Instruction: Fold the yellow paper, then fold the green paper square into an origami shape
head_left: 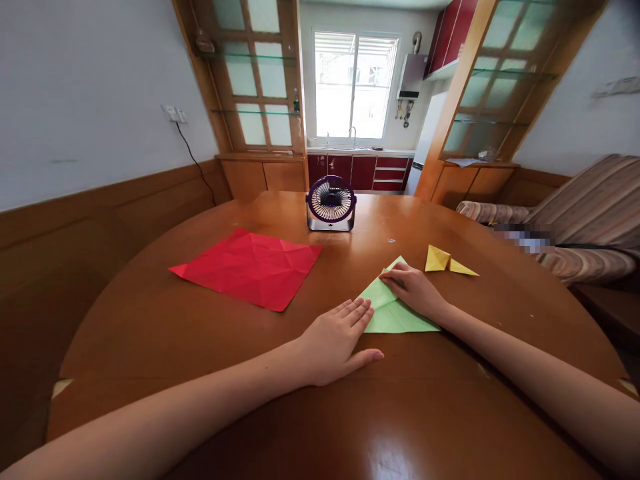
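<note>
A sheet of light green paper (395, 319), partly folded, lies on the wooden table (250, 413) in front of me. My left hand (340, 340) rests flat at its left edge, fingers stretched out and thumb apart on the tabletop. Near the paper's upper corner, my right hand (411, 287) has its fingertips drawn together on a folded flap, which hides part of the sheet. To the left lies a creased red paper sheet (250, 267), opened out. A small folded yellow paper piece (439, 259) sits beyond my right wrist.
A small purple desk fan (331, 202) stands at the table's far side. A striped armchair (590, 207) is at the right. Wooden cabinets with glass shelves flank the kitchen window (356, 87). A black cord (195, 157) hangs from the left wall socket.
</note>
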`<state>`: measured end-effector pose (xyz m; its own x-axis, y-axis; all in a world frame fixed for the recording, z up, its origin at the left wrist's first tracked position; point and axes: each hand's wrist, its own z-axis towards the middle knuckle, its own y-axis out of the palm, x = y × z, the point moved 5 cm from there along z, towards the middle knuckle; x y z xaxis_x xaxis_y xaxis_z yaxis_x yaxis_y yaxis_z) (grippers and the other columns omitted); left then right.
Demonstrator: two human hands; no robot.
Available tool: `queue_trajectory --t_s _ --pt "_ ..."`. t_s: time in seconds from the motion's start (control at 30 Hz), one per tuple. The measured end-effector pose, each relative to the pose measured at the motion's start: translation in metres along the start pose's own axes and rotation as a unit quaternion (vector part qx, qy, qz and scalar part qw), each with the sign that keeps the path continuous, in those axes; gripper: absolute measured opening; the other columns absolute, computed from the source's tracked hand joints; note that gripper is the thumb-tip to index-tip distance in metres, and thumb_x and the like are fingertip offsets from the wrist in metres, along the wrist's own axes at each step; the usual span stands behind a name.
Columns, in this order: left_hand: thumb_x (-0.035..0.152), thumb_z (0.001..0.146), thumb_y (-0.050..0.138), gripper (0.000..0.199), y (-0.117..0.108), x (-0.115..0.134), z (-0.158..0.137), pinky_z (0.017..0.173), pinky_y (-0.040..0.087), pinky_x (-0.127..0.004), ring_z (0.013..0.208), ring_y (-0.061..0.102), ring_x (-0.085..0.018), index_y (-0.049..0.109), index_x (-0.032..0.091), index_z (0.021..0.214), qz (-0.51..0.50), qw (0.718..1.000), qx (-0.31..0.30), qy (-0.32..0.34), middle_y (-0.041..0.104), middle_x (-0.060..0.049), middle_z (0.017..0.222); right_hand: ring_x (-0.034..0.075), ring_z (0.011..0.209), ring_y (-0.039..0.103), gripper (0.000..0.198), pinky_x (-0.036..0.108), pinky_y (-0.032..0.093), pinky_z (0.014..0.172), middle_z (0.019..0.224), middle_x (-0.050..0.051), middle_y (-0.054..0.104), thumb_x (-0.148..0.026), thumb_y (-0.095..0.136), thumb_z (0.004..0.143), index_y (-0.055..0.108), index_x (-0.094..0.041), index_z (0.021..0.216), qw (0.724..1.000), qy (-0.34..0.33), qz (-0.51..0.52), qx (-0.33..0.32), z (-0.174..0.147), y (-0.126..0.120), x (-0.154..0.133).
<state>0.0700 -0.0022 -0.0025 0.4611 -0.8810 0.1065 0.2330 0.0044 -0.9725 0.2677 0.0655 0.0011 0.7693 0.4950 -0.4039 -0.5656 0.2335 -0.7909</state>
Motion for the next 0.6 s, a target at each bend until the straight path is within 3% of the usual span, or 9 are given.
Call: queue_trajectory --t_s 0.23,0.37,0.47,0.6 --pt "0.054 0.099 0.031 0.063 -0.004 0.004 -0.001 0.113 0.034 -0.042 0.131 0.047 -0.028 0.052 0.005 0.132 0.061 0.997 0.049 0.001 0.051 -0.018 0.14 0.02 0.084 0.065 0.024 0.036 0.052 0.083 0.096 0.008 0.065 -0.031 0.05 0.094 0.072 -0.021 0.097 1.0 0.008 0.001 -0.005 0.0 0.0 0.0" --pt "0.052 0.098 0.037 0.055 -0.011 0.008 -0.002 0.094 0.046 -0.045 0.104 0.06 -0.03 0.06 0.006 0.117 0.086 0.993 0.075 -0.001 0.065 -0.018 0.111 0.02 0.084 0.065 0.023 0.036 0.052 0.082 0.096 0.008 0.066 -0.029 0.05 0.094 0.071 -0.021 0.097 1.0 0.01 0.002 -0.009 0.0 -0.001 0.0" --pt "0.051 0.098 0.037 0.051 -0.015 0.01 -0.002 0.082 0.048 -0.044 0.091 0.059 -0.028 0.061 0.007 0.11 0.101 0.992 0.082 0.0 0.063 -0.015 0.094 0.02 0.084 0.065 0.023 0.036 0.053 0.081 0.096 0.007 0.066 -0.029 0.051 0.093 0.072 -0.022 0.097 1.0 0.008 0.0 -0.007 -0.001 -0.001 -0.001" --pt "0.05 0.098 0.037 0.05 -0.017 0.01 -0.003 0.076 0.047 -0.041 0.085 0.057 -0.027 0.062 0.007 0.106 0.12 0.989 0.082 0.009 0.06 -0.013 0.089 0.02 0.084 0.065 0.023 0.037 0.053 0.081 0.096 0.007 0.066 -0.03 0.051 0.094 0.072 -0.022 0.097 1.0 0.008 0.0 -0.004 -0.001 -0.002 -0.001"
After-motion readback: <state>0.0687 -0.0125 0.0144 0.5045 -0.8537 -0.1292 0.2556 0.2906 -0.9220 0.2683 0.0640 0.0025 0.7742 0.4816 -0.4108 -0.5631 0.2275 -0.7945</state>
